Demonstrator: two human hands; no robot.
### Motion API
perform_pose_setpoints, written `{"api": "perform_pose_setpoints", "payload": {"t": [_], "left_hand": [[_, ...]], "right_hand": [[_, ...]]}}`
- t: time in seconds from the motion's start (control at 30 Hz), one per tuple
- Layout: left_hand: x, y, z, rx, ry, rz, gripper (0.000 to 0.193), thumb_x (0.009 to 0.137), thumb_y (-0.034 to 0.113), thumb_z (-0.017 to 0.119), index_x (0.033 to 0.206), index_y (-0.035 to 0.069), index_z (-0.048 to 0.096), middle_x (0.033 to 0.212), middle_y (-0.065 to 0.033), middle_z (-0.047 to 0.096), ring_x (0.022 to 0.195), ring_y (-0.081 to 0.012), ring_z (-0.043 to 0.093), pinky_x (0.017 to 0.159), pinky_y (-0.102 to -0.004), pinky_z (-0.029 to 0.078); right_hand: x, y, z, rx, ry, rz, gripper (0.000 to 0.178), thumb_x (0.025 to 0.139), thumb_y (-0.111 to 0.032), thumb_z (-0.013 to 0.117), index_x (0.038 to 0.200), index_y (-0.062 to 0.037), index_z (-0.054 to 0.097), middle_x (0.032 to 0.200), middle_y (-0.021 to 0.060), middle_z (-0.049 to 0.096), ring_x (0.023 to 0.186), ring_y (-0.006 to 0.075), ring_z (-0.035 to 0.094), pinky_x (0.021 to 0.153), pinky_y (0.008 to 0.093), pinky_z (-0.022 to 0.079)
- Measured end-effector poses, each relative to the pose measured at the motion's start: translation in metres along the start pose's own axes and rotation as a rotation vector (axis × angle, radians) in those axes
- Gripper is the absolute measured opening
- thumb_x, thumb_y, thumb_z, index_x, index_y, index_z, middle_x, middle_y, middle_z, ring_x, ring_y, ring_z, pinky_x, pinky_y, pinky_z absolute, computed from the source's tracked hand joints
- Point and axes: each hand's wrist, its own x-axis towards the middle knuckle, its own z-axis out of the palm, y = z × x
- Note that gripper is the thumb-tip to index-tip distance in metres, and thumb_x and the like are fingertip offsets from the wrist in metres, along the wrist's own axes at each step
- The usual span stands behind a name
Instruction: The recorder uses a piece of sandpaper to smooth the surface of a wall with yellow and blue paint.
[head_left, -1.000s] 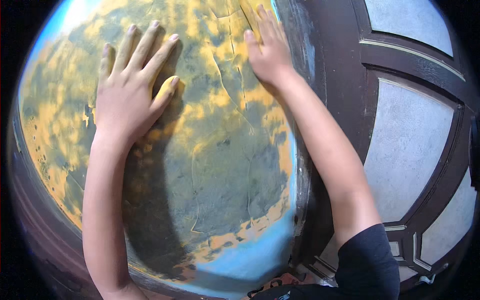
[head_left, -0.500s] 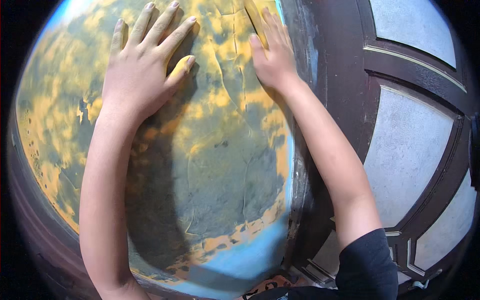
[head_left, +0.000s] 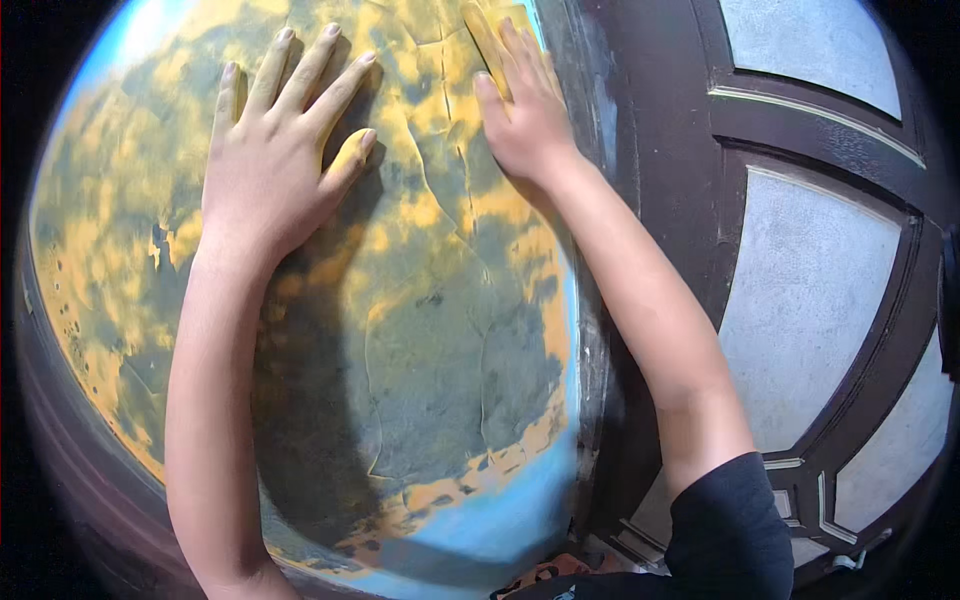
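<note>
My left hand lies flat with spread fingers on a patchy yellow and grey panel. Yellow powder coats its thumb and fingertips. Farther right, near the panel's right edge, my right hand presses a flat, yellow-dusted block against the same surface. The block's left side shows past the thumb and fingers, with a dark edge; the rest is under the hand, and its exact kind cannot be told. Thin cracks run down the panel between my hands. Its lower right corner is bare blue.
A dark brown frame borders the panel on the right. Past it stands a panelled brown door with pale grey inset panels. A small metal hook is at the lower right. Dark moulding curves along the lower left.
The view has shifted slightly, so the panel sits lower and more to the left. Against the panel, my right hand has slid a little upward with the block; my left hand stays in place.
</note>
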Motion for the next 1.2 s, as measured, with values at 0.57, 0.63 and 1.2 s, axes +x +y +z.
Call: {"api": "perform_pose_setpoints", "payload": {"t": [0.57, 0.63, 1.2], "left_hand": [[-0.003, 0.0, -0.007, 0.019, -0.033, 0.008, 0.056, 0.097, 0.049, 0.048, 0.151, 0.036, 0.039, 0.161, 0.0029, 0.03, 0.148, -0.0253, 0.027, 0.122, -0.051, 0.017], [-0.004, -0.003, -0.009, 0.027, -0.036, 0.009, 0.057, 0.096, 0.049, 0.049, 0.151, 0.035, 0.039, 0.16, 0.0032, 0.031, 0.148, -0.0247, 0.027, 0.122, -0.0507, 0.017], [-0.009, -0.005, -0.008, -0.014, -0.026, -0.024, 0.057, 0.096, 0.049, 0.048, 0.151, 0.035, 0.039, 0.159, 0.0036, 0.033, 0.147, -0.0257, 0.029, 0.123, -0.0496, 0.016]], "right_hand": [[-0.019, -0.006, -0.004, 0.017, -0.043, -0.02, 0.06, 0.102, -0.037, 0.039, 0.155, -0.014, 0.028, 0.162, 0.0144, 0.023, 0.15, 0.0349, 0.019, 0.122, 0.0487, 0.012], [0.009, -0.021, -0.015, 0.035, -0.17, 0.184, 0.069, 0.102, -0.038, 0.037, 0.153, 0.0047, 0.021, 0.159, 0.0244, 0.023, 0.149, 0.037, 0.019, 0.123, 0.0424, 0.013], [0.032, -0.011, 0.001, 0.033, -0.059, 0.098, 0.063, 0.101, -0.034, 0.04, 0.152, 0.0007, 0.027, 0.159, 0.0198, 0.026, 0.149, 0.0355, 0.021, 0.122, 0.0431, 0.015]]}}
